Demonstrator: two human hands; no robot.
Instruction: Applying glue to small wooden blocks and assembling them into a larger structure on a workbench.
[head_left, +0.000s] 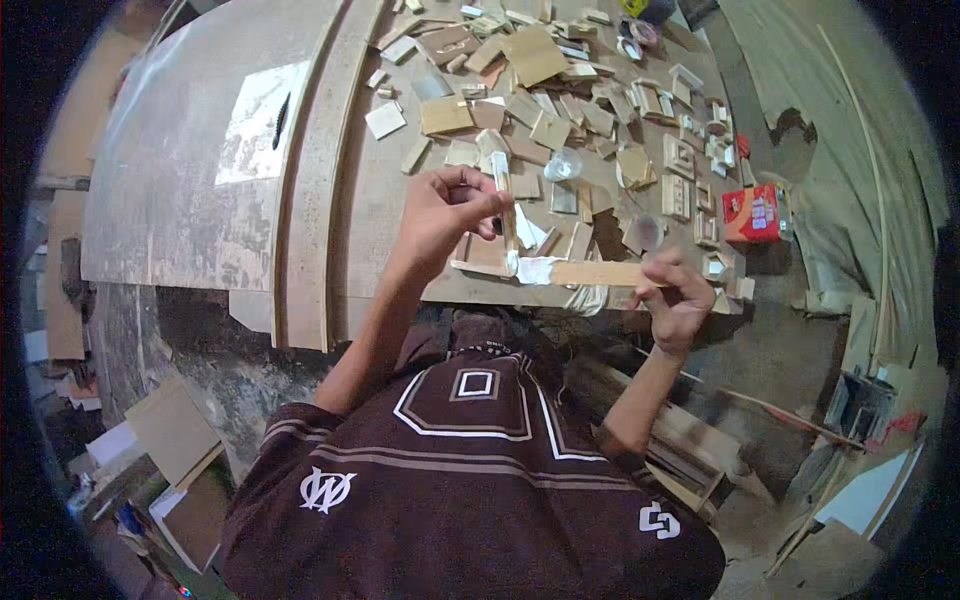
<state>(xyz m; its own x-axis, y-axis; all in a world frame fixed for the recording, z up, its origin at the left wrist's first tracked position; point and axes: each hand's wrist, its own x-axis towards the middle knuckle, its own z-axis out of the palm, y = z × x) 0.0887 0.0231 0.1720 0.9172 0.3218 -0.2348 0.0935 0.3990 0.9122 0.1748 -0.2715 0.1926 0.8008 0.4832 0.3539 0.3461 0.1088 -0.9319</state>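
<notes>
Pinched between the fingers of my left hand (440,215) is a narrow wooden strip (508,218), held nearly upright with white at its upper end. My right hand (675,298) grips one end of a flat wooden stick (600,274). White paste (535,270) coats the stick's other end, which meets or nearly meets the foot of the strip; I cannot tell if they touch. Just behind lies a shallow wooden piece with raised edges (484,254), partly covered by my left hand. Past the strip stands a small clear cup (565,164).
Many loose wood offcuts (535,55) cover the far side of the worktable (385,180). Small moulded wooden blocks (678,158) line its right side, near a red box (756,213). A long wooden board (318,200) crosses the table on the left. Panels (172,430) lean at the lower left.
</notes>
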